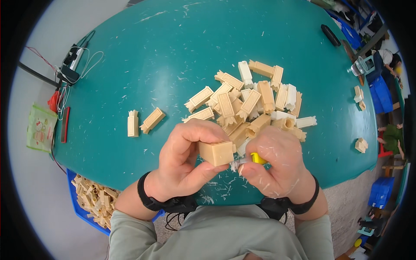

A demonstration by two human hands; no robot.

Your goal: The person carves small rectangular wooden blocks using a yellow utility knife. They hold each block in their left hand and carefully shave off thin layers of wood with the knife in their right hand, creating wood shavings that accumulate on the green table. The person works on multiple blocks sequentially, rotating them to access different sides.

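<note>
My left hand (187, 157) is closed around a beige, box-shaped plastic piece (218, 152), with its flat square end toward me. My right hand (277, 160) grips a small yellow-handled knife (258, 158), most of its handle hidden in the fist. Its thin blade lies close to the right edge of the beige piece; whether the two touch I cannot tell. Pale shavings cling to my right fingers and the blade. Just beyond both hands lies a heap of similar beige and white pieces (249, 104) with notched ends.
Shavings are scattered over the green table (130, 73). Two beige pieces (152, 120) lie apart at left. A blue bin (82, 212) of pieces stands below the table's left edge. A power strip (73, 60) with cables sits far left, a clear bottle (359, 67) at right. Other people are beyond the right edge.
</note>
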